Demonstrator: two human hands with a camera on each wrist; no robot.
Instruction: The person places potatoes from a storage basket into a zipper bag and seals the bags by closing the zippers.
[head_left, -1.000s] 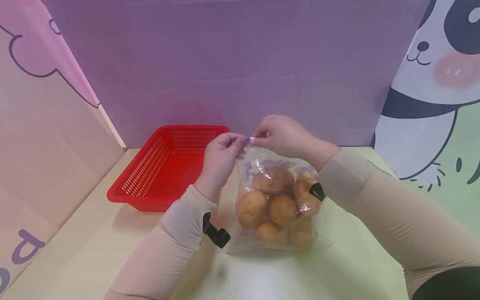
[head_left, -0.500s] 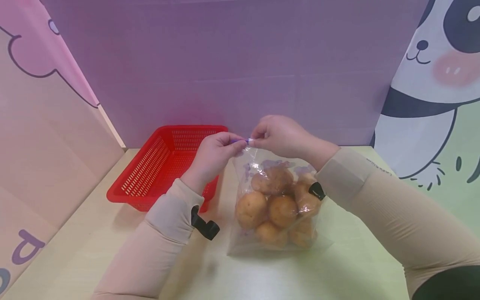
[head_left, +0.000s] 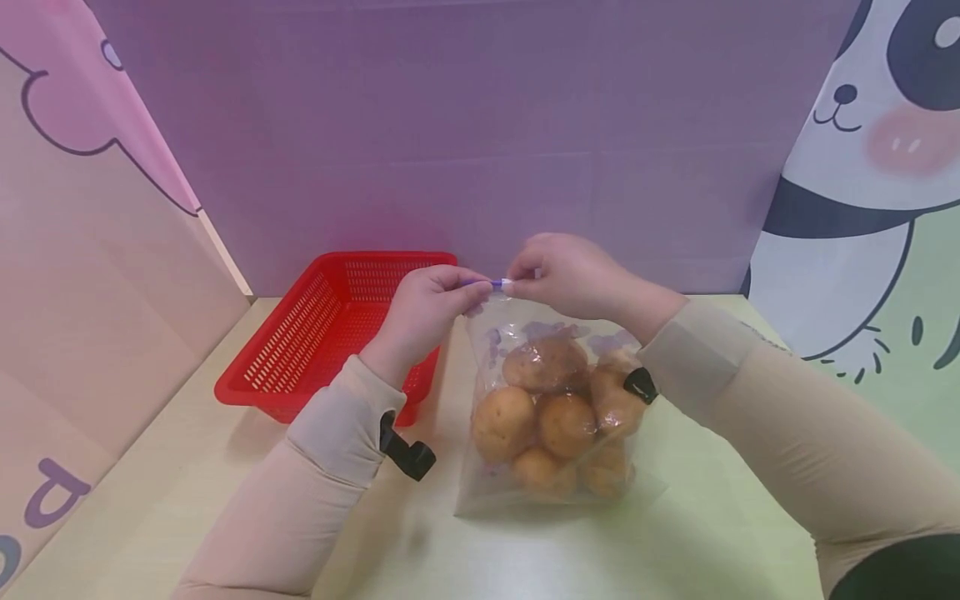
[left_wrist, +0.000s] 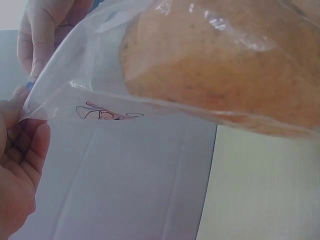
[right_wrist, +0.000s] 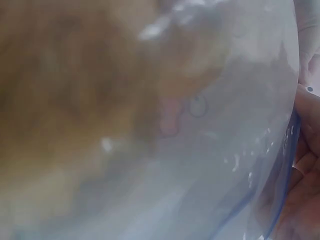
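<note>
A clear zip bag (head_left: 480, 492) stands on the table, filled with several brown potatoes (head_left: 504, 423). Its top edge carries a blue-purple zip strip (right_wrist: 285, 190), and a small white slider (head_left: 506, 287) sits near the left end. Thumb and fingers of my left hand (head_left: 427, 307) pinch the bag's top left corner, beside the slider. Right against it, my right hand (head_left: 576, 277) pinches the white slider between thumb and finger. In the left wrist view, one large potato (left_wrist: 215, 65) shows through the plastic, with both hands at the left edge.
A red plastic basket (head_left: 262, 367) with slotted sides stands on the table (head_left: 180, 500) at the left, partly behind my left hand. A purple panel (head_left: 480, 125) closes off the back. Printed panels flank both sides, a panda (head_left: 832, 275) on the right one.
My left hand and forearm have shifted left along the bag's top corner, showing more of the blue strip beside the slider. The right hand has barely moved, still pinching at the slider.
</note>
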